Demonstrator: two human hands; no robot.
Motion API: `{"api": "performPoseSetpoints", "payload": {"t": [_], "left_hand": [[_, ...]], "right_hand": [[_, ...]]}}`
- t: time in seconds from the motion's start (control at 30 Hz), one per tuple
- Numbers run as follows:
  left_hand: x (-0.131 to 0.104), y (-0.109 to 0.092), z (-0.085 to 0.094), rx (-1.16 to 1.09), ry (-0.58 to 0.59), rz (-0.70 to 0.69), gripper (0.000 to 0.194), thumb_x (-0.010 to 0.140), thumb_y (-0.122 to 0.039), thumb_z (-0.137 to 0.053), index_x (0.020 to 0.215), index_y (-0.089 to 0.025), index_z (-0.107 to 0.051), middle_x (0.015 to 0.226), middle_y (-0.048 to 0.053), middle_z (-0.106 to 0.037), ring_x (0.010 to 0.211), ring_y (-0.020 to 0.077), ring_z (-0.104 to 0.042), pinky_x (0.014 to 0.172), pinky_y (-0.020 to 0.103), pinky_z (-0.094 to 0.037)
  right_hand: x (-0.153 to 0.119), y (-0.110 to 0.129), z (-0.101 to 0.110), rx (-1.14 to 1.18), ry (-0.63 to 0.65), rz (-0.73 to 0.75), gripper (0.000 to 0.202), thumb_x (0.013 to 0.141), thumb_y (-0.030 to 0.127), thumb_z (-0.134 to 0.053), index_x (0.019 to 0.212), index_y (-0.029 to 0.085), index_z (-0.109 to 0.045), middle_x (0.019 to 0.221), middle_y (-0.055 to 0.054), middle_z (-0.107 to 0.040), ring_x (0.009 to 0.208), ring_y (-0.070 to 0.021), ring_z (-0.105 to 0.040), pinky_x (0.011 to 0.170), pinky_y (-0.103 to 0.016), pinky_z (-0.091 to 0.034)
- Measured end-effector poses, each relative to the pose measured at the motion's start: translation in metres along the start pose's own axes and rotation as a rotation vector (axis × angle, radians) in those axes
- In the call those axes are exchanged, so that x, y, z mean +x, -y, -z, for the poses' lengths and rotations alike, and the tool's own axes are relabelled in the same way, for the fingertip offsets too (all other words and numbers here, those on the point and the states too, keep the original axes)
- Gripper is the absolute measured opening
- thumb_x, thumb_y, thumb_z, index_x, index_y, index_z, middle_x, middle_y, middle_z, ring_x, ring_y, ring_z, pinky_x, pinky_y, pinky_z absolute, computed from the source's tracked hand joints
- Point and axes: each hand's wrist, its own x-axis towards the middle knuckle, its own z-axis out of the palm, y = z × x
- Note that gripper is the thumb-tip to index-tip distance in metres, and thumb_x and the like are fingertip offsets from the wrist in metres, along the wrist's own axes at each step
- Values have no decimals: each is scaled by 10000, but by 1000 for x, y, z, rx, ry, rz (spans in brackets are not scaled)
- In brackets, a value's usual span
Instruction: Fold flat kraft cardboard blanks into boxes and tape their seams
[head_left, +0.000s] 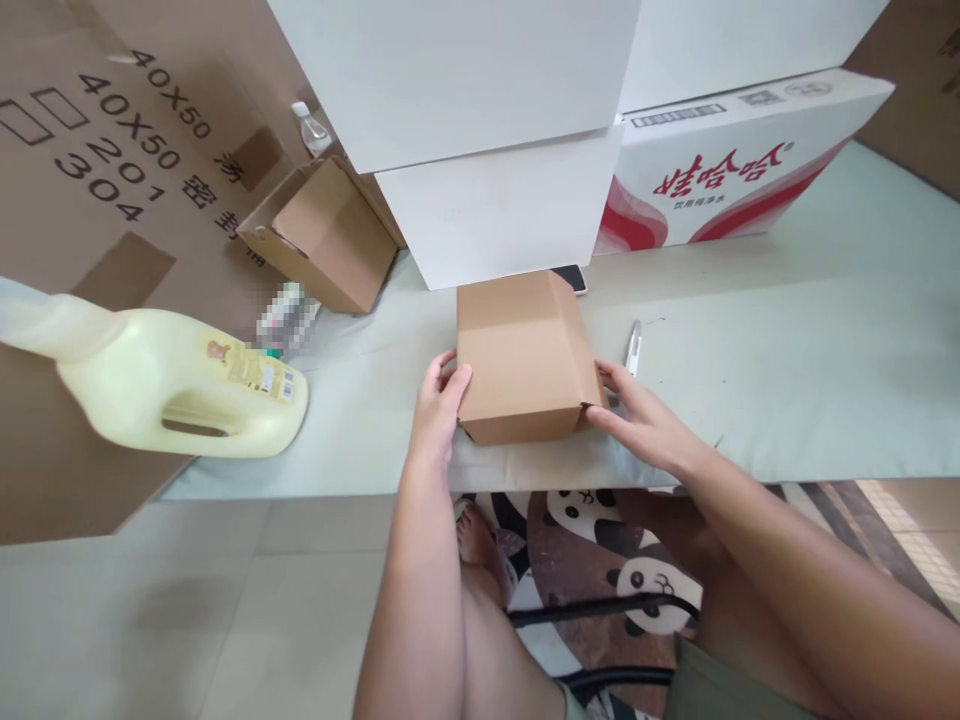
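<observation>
A small brown cardboard box (pixel 517 345) rests on the pale green cloth of the table, its broad top face towards me. My left hand (pixel 439 405) grips its left side, thumb on the near left edge and fingers behind. On the right, my right hand (pixel 637 415) holds the near right corner, where a small gap shows between the panels. Just past the right hand's fingers lies a white pen-like cutter (pixel 634 348). A dark phone (pixel 571 278) sits partly hidden behind the box. The box's underside is out of sight.
White cartons (pixel 499 205) stand stacked behind; a red-and-white printed carton (pixel 720 170) is at right. An upright brown box (pixel 330 235), a small clear bottle (pixel 310 128) and a large yellow jug (pixel 187 385) are at left, before a big printed carton (pixel 45 220). The table's front edge is near.
</observation>
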Motion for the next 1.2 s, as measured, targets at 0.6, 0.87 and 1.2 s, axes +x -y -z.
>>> {"api": "performPoseSetpoints", "payload": {"t": [0.6, 0.87, 1.2], "left_hand": [[-4, -10, 7, -170, 64, 297, 730, 514, -356, -962, 1082, -254, -516, 952, 54, -737, 843, 222, -719, 670, 319, -556], [-5, -11, 8, -7, 12, 307, 714, 602, -493, -906, 1086, -267, -433, 869, 34, -693, 658, 189, -675, 499, 264, -462], [-1, -6, 6, -177, 16, 164, 586, 673, -498, -830, 1080, -220, -514, 915, 38, -667, 650, 129, -639, 602, 262, -506]], "right_hand": [[3, -1, -10, 97, -8, 27, 854, 777, 452, -770, 1484, 229, -345, 1528, -174, -467, 1407, -363, -474, 1133, -554, -447], [2, 1, -9, 75, -6, 54, 823, 775, 457, -773, 1470, 245, -387, 1498, -156, -508, 1387, -369, -498, 1113, -562, -469], [4, 1, -10, 91, -69, 7, 830, 789, 532, -749, 1474, 237, -384, 1490, -159, -525, 1374, -354, -516, 1108, -532, -467]]}}
